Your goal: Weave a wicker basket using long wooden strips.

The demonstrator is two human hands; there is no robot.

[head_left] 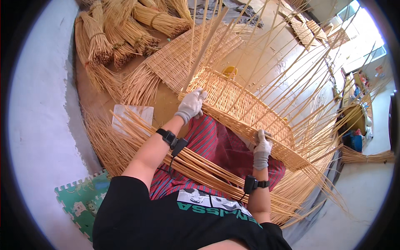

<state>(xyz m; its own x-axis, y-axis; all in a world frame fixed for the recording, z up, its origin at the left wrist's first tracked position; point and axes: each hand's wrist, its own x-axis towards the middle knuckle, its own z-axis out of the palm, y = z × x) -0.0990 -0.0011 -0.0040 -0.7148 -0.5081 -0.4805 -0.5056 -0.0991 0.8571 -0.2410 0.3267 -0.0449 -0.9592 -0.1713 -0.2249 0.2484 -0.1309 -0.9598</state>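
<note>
On basket rim (229,121), both hands (191,105) curled, gripping

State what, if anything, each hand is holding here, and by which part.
The woven wicker piece, by its near edge: the left hand grips near its left end, the right hand farther right along that edge.

A basket-weaving workshop: tied bundles of straw-coloured sticks (97,41) lie near a pale wall (39,104), loose sticks (99,135) spread below, and a flat woven panel (187,58) lies beyond a partly woven basket (250,107).
</note>
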